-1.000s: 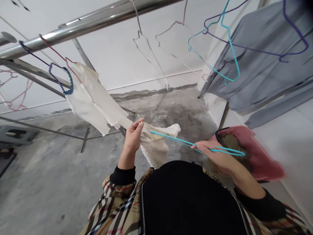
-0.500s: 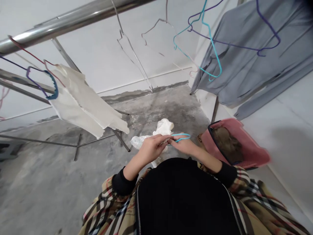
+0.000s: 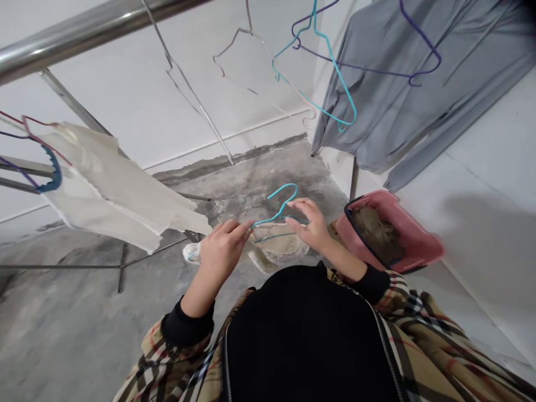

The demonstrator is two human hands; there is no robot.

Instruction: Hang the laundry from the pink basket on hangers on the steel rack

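Turquoise hanger (image 3: 280, 209) in fingertip pinch of left hand (image 3: 220, 254), right hand (image 3: 312, 229) half-open against it.

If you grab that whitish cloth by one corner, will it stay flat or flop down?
Probably flop: the cloth sags in folds below the blue hanger. It looks light too: the left hand seems to pinch hanger and cloth with fingertips only. It may slide off the smooth wire.

Pink plastic basket (image 3: 419, 252) R (brownish clothes (image 3: 379, 234) inside); grey garment (image 3: 377, 117) on purple wire hanger (image 3: 438, 56) above; steel rail (image 3: 84, 36) top L.
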